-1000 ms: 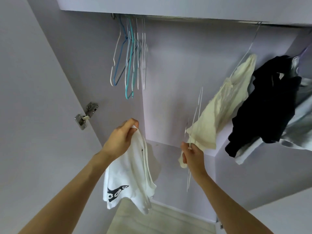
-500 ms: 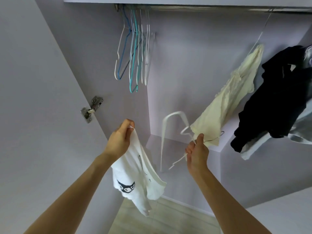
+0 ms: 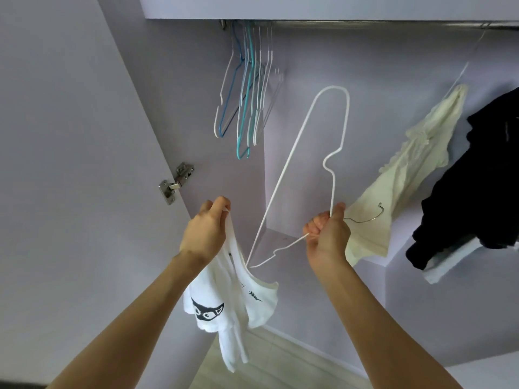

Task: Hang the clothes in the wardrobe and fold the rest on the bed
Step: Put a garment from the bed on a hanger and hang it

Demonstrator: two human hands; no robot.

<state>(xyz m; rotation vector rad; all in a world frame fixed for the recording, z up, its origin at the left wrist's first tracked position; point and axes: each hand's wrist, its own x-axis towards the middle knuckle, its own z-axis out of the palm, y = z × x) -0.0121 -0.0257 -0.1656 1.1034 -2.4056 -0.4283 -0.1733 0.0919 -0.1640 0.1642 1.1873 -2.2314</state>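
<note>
Shirt (image 3: 224,304): white, soft and light, hangs limp by the wardrobe's left wall
Left hand (image 3: 206,231): pinches the shirt's top edge
Right hand (image 3: 327,237): fist around the hanger (image 3: 309,164) at its neck
Handling: floppy cloth likely sags, so hold the neck opening wide; thin wire may flex

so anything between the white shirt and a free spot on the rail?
Nothing visible blocks it. The rail is bare between the empty hangers and the cream garment. The white shirt is not yet on the white hanger.
</note>
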